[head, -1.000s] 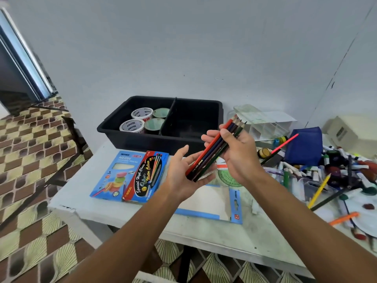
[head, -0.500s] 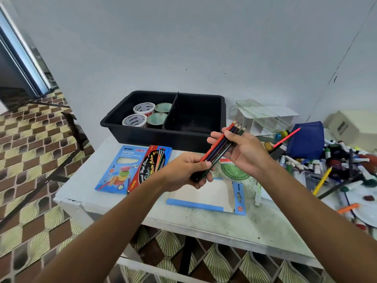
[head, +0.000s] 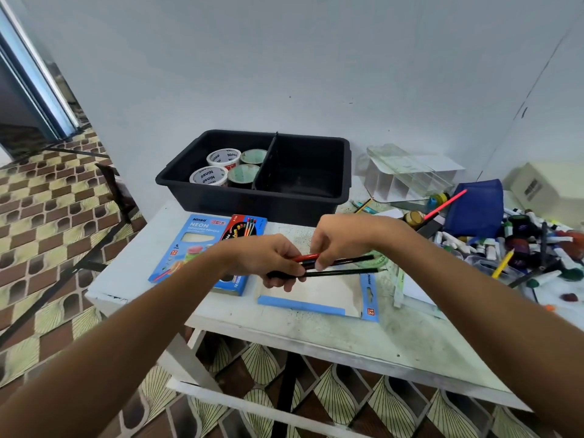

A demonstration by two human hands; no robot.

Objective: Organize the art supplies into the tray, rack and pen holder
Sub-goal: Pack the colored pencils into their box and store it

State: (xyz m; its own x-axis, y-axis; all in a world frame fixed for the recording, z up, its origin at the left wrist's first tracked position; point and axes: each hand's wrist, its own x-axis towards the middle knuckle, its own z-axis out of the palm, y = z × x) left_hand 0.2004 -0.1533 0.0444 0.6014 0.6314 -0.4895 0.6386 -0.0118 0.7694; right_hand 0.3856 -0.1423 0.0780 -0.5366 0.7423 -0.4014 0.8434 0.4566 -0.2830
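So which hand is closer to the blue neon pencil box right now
Left. The left hand sits just right of the blue neon pencil box, its wrist over the box's near right corner. The right hand is farther right, past the left hand; both hold the pencils.

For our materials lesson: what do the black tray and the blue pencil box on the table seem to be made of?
Black tray: looks like moulded plastic, semi-matt, judging by its rounded rim and soft sheen.
Blue pencil box: probably printed card, slightly glossy, with flat faces, crisp edges and printed lettering.
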